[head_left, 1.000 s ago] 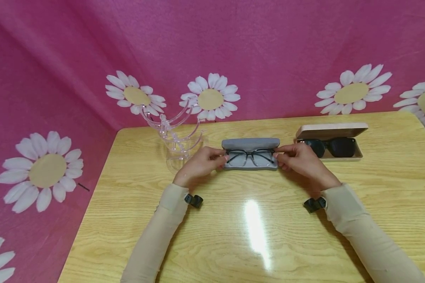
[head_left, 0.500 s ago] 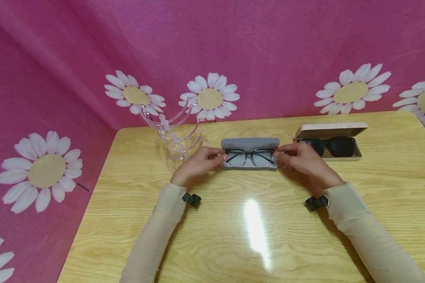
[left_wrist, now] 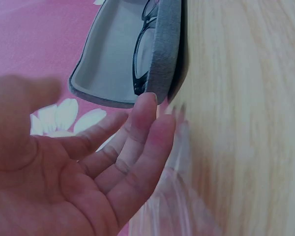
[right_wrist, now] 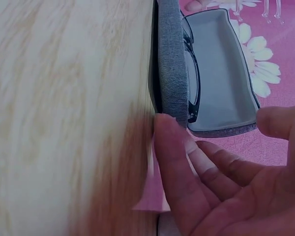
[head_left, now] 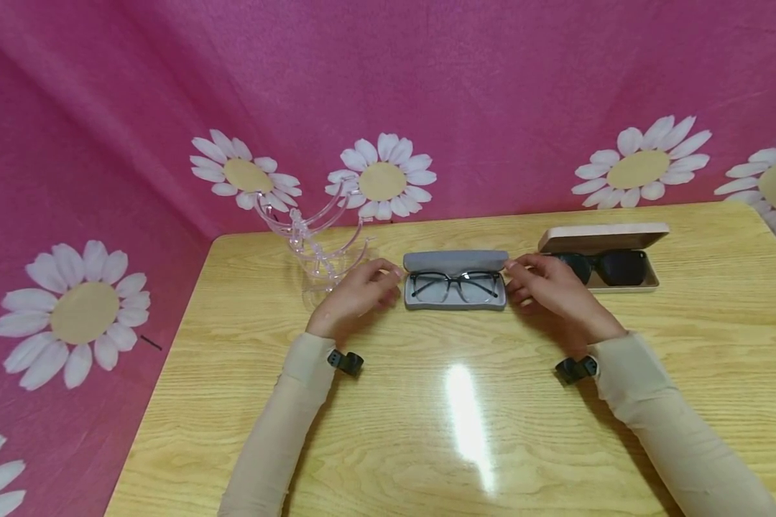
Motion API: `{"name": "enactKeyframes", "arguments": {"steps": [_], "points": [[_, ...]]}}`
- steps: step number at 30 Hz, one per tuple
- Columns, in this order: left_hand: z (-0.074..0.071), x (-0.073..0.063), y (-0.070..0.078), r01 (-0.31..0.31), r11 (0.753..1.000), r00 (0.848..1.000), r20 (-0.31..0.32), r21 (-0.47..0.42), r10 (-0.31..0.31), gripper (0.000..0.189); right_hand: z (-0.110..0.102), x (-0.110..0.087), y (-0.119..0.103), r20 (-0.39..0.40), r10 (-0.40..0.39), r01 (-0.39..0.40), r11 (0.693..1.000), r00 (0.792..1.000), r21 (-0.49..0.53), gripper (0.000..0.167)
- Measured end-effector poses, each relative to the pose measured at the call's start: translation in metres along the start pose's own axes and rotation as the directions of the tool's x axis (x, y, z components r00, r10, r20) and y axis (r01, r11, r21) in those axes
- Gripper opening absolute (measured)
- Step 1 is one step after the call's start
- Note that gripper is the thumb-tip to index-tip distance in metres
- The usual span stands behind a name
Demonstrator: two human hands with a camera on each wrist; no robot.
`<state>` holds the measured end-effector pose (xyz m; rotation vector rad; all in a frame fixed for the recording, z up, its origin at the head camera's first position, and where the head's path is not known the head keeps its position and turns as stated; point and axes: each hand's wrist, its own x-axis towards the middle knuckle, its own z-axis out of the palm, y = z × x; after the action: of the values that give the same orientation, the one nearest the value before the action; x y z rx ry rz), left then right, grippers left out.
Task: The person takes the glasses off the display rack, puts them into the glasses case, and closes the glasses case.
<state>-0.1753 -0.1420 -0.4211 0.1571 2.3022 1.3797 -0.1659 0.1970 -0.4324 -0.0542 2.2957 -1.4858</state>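
Observation:
A pair of black-framed eyeglasses [head_left: 453, 280] lies with its temples folded in a grey glasses case [head_left: 455, 259], whose lid stands raised. My left hand [head_left: 354, 293] is just off the case's left end, fingers loosely spread and holding nothing. In the left wrist view its fingertips come close to the case's end; whether they touch it I cannot tell. At the other end is my right hand [head_left: 555, 293], fingers relaxed, with nothing gripped. The right wrist view has a fingertip [right_wrist: 166, 123] at or very near the case's lower shell [right_wrist: 172, 69].
Dark sunglasses [head_left: 623, 268] sit in a second case [head_left: 608, 233], lid raised, behind my right hand. A clear plastic glasses stand [head_left: 326, 262] rises behind my left hand. The wooden table [head_left: 401, 424] ends at a pink flowered cloth [head_left: 491, 100].
Both hands have let go of the eyeglasses' ends and drawn slightly outward, the left to the left, fingers loosening. The eyeglasses stay in the grey case.

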Motion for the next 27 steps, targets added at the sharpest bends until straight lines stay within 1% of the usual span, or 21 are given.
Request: {"name": "enactKeyframes", "arguments": {"steps": [3,7,12,16,21,27], "points": [[0.002,0.002,0.0,0.042,0.996,0.999,-0.001,-0.083,-0.042,0.054,0.0,0.0,0.0,0.022,0.005,-0.006,1.0,1.0,0.025,0.065],[0.005,0.006,0.001,0.064,0.989,0.998,0.004,-0.13,-0.064,0.061,0.0,0.0,-0.001,0.032,0.025,-0.027,0.998,0.999,0.063,0.068],[0.008,0.01,0.002,0.086,0.984,0.996,-0.026,-0.153,-0.091,0.062,0.0,0.003,-0.002,0.022,0.06,-0.062,0.995,0.998,0.083,0.077],[0.009,0.011,0.001,0.091,0.98,0.994,-0.05,-0.179,-0.102,0.06,0.003,0.007,-0.003,0.001,0.072,-0.072,0.995,0.997,0.063,0.081],[0.009,0.011,0.0,0.082,0.979,0.994,-0.059,-0.186,-0.095,0.06,0.007,0.011,-0.005,-0.014,0.065,-0.065,0.998,0.998,0.023,0.082],[0.009,0.012,0.0,0.084,0.981,0.993,-0.071,-0.176,-0.098,0.06,0.006,0.012,-0.005,-0.005,0.067,-0.067,0.998,0.998,0.021,0.082]]}}
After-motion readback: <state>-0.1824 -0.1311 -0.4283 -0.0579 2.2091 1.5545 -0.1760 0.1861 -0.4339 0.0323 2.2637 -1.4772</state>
